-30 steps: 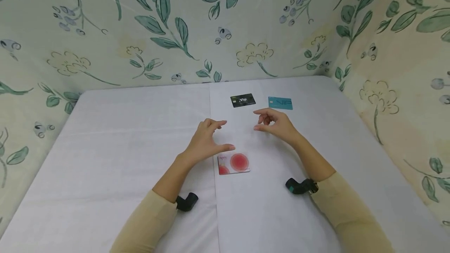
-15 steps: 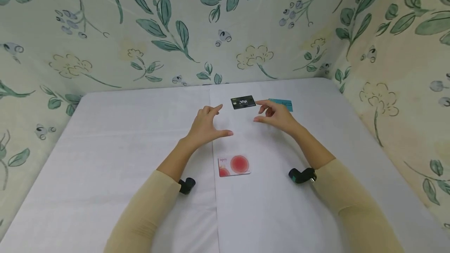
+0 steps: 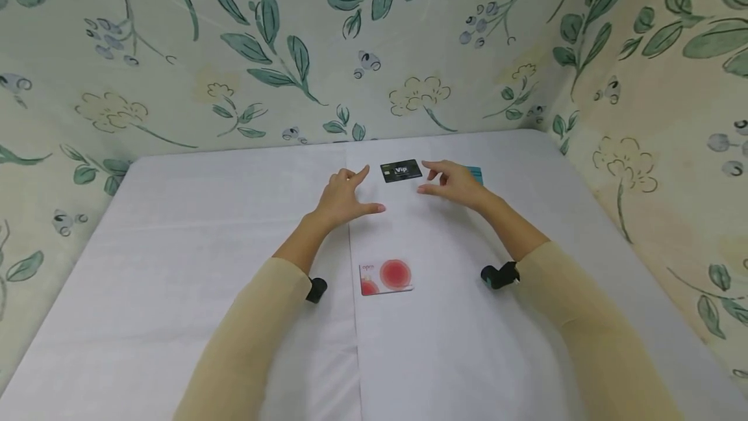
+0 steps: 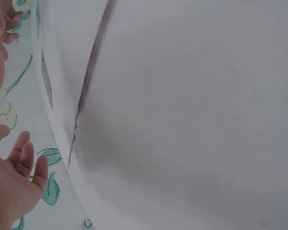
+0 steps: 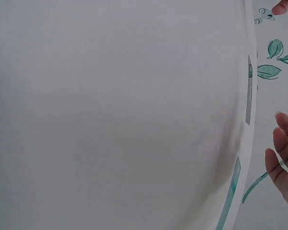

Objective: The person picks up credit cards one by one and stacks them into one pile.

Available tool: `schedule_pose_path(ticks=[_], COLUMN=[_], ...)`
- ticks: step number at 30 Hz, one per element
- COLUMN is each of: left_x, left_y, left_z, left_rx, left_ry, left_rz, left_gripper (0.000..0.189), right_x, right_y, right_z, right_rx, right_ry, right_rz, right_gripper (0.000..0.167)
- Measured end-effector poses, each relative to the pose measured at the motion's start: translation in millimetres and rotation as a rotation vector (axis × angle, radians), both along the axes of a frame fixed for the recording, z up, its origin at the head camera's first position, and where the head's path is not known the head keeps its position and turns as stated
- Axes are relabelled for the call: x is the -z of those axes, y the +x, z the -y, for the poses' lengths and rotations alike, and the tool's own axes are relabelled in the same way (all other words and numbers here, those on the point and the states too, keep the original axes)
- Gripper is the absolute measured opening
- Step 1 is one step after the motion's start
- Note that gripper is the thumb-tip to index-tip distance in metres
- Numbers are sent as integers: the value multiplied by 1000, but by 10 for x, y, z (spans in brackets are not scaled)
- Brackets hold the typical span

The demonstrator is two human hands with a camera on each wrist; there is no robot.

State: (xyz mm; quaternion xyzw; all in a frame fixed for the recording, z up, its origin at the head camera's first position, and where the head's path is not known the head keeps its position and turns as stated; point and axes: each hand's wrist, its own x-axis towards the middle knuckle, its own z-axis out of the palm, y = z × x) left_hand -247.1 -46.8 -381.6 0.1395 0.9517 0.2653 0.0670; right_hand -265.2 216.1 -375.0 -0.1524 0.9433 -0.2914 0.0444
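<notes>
Toward the back of the table lies a black card (image 3: 401, 171) printed "Vip". My left hand (image 3: 341, 200) hovers to its left, thumb and index finger spread wide with nothing between them. On the other side my right hand (image 3: 458, 184) has its index fingertip right by the card's right edge; its thumb is apart and it holds nothing. A teal card (image 3: 476, 174) is mostly hidden behind the right hand in the head view. In the right wrist view the black card (image 5: 249, 91) and teal card (image 5: 229, 196) appear as thin slivers lying flat.
A white card with red circles (image 3: 386, 277) lies nearer the front, between the forearms. White cloth (image 3: 175, 265) with a lengthwise seam covers the table. Leaf-patterned fabric (image 3: 193, 83) rises behind the table and at the right.
Both hands have moved away from the body toward the black card, the left from beside the red-circled card. The right hand now covers most of the teal card. The cards have stayed put.
</notes>
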Motion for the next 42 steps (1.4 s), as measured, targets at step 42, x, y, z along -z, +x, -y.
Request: schedule_pose_path(ticks=[42], left_x=[149], left_y=[-310], left_z=[-475], left_rx=[34], left_ry=[-246], left_rz=[136], left_gripper=[96], right_x=[287], right_y=[-317], right_z=[221], right_rx=[25], right_ry=[320], right_rz=[125], right_gripper=[81])
